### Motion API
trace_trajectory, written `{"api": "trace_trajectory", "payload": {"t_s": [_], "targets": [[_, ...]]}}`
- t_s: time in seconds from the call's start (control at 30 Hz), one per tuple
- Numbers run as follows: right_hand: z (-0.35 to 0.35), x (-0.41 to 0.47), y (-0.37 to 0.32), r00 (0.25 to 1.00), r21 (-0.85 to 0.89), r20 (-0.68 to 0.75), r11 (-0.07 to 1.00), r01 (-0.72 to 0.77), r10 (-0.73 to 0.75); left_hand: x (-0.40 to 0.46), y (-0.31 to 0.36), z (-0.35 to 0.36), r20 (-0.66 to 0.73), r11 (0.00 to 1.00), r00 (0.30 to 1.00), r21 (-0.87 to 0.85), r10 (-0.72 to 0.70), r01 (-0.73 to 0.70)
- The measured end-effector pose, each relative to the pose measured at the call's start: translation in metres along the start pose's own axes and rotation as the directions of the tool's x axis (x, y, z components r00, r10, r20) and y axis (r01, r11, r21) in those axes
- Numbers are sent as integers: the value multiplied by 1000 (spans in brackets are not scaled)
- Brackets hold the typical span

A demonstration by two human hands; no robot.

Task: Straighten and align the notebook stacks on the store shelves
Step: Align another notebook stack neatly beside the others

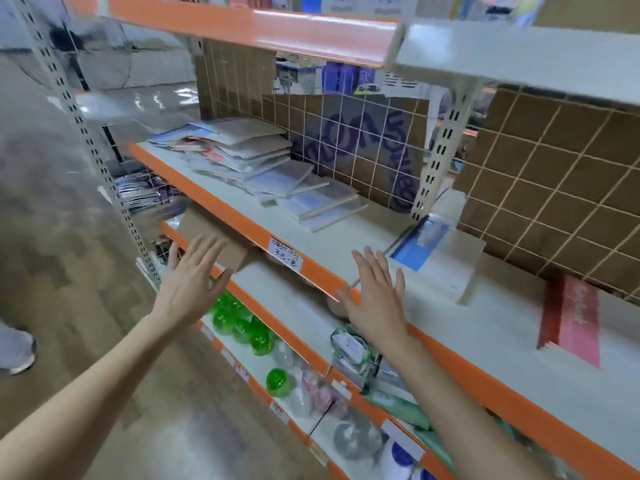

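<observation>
1. My left hand is held up in the air in front of the shelves, with its fingers straight and spread, and it holds nothing
2. My right hand is up too, flat and spread wide, with its fingers straight, and it holds nothing
3. My right hand is over the orange front edge of the shelf, but I cannot tell if it touches it
4. The messy notebook stack sits at the back left of that shelf, well away from both my hands
5. The notebooks in it are fanned out and slid sideways, so their edges do not line up
6. More notebooks lie just to the right of the stack, lower down and tipped at an angle
7. A blue notebook lies alone near the white post, close to my right hand
8. A red and pink book lies far to the right on the same shelf
9. A white price tag with writing is stuck on the orange edge between my 2 hands
10. Green balls sit on a lower shelf under my left hand
11. A brown box pokes out from under the shelf, just past my left fingers
</observation>
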State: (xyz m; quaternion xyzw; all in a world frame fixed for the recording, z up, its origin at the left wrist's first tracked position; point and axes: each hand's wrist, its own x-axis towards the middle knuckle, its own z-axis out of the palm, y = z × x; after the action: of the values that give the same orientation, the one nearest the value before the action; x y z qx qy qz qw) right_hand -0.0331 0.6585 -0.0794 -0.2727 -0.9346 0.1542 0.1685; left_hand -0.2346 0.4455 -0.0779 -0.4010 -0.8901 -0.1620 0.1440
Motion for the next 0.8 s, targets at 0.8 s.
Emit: {"api": "trace_trajectory", "payload": {"t_s": [0.8], "targets": [[127,363,-214,999,52,-46,999,-3,5,298,-270,35,134,997,989,-35,69,-65]]}}
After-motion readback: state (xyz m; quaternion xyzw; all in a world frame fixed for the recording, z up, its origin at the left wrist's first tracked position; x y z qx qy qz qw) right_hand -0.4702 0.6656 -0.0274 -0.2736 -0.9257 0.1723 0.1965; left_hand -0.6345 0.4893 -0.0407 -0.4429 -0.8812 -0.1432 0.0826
